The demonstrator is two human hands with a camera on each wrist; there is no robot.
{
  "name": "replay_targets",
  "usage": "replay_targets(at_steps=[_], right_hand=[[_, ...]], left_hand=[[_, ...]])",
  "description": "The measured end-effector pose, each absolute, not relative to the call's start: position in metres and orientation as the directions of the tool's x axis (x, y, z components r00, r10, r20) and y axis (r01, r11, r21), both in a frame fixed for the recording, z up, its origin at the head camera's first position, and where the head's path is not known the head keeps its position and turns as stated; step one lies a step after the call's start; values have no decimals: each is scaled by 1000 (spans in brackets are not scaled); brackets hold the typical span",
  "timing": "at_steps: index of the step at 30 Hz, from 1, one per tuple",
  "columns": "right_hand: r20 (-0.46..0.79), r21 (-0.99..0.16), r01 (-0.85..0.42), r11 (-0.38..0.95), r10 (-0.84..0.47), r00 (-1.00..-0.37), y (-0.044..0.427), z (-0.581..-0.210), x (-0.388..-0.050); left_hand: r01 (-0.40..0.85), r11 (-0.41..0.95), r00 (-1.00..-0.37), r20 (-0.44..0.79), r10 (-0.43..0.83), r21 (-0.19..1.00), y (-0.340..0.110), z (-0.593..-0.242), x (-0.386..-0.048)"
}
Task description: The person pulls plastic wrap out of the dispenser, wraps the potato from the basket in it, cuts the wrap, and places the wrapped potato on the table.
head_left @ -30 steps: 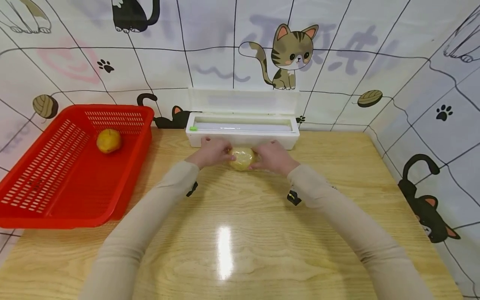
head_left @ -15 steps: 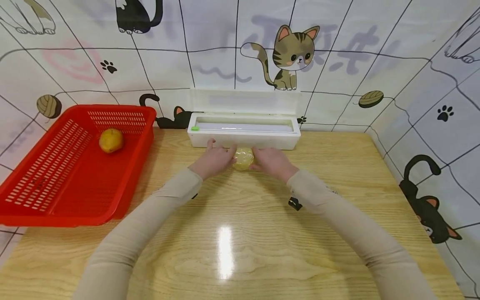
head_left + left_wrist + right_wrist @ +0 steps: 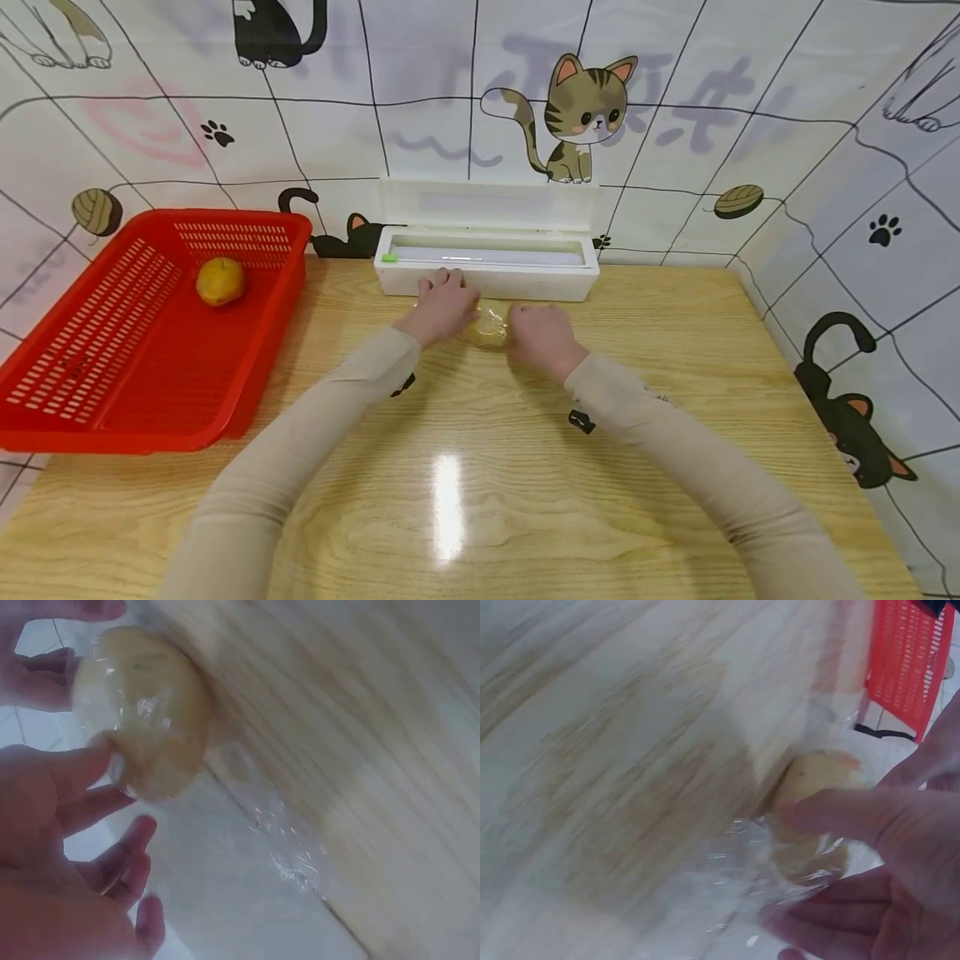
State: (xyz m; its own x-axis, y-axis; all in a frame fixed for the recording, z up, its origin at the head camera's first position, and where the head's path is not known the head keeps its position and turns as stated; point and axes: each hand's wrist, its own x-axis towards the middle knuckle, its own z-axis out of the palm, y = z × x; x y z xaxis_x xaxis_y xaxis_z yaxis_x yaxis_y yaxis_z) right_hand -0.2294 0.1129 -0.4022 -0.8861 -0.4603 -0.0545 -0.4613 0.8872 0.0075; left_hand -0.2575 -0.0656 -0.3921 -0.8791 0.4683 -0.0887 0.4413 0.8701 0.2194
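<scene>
A yellow fruit in clear film (image 3: 489, 325) rests on the table just in front of the white box. From its left side my left hand (image 3: 442, 308) holds it; the left wrist view shows that thumb and forefinger at the wrapped fruit (image 3: 146, 705), the other fingers loosely bent. My right hand (image 3: 543, 337) grips the right side, knuckles up. Its thumb lies across the fruit (image 3: 814, 776) in the right wrist view, the fingers below near the film. Loose, wrinkled film (image 3: 292, 870) trails off the fruit.
The long white box (image 3: 487, 282) stands by the wall with its lid raised, a roll (image 3: 487, 255) inside and a green piece (image 3: 389, 258) at its left end. At the left, a red basket (image 3: 258, 367) holds another yellow fruit (image 3: 221, 282).
My left hand has shifted slightly right and up towards the box front. The right hand's fingers have curled in more, and the wrapped fruit has turned and looks wider.
</scene>
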Motion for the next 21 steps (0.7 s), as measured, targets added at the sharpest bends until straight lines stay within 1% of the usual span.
replay_targets(at_steps=[3, 6, 7, 10, 13, 16, 21], right_hand=[[-66, -16, -429, 903, -429, -901, 113, -399, -225], [-129, -84, -390, 917, -398, -908, 115, -395, -222], [-157, -121, -370, 921, -385, -909, 116, -394, -221], [-231, -223, -308, 925, -357, -905, 121, -390, -220], [-274, -287, -241, 927, -321, -906, 126, -389, -219], [-295, -298, -198, 934, -287, -911, 129, -390, -216], [-277, -301, -184, 936, -270, -922, 125, -395, -215]], left_hand=[[501, 807, -841, -43, 539, 313, -59, -391, -259], [545, 763, -809, -22, 588, 348, -54, -392, -260], [544, 761, -806, -34, 592, 353, -52, -392, -259], [547, 774, -802, -64, 594, 320, -48, -391, -259], [553, 782, -798, -87, 596, 288, -45, -388, -259], [547, 797, -801, -117, 587, 256, -44, -387, -258], [532, 820, -811, -151, 565, 210, -40, -386, -256]])
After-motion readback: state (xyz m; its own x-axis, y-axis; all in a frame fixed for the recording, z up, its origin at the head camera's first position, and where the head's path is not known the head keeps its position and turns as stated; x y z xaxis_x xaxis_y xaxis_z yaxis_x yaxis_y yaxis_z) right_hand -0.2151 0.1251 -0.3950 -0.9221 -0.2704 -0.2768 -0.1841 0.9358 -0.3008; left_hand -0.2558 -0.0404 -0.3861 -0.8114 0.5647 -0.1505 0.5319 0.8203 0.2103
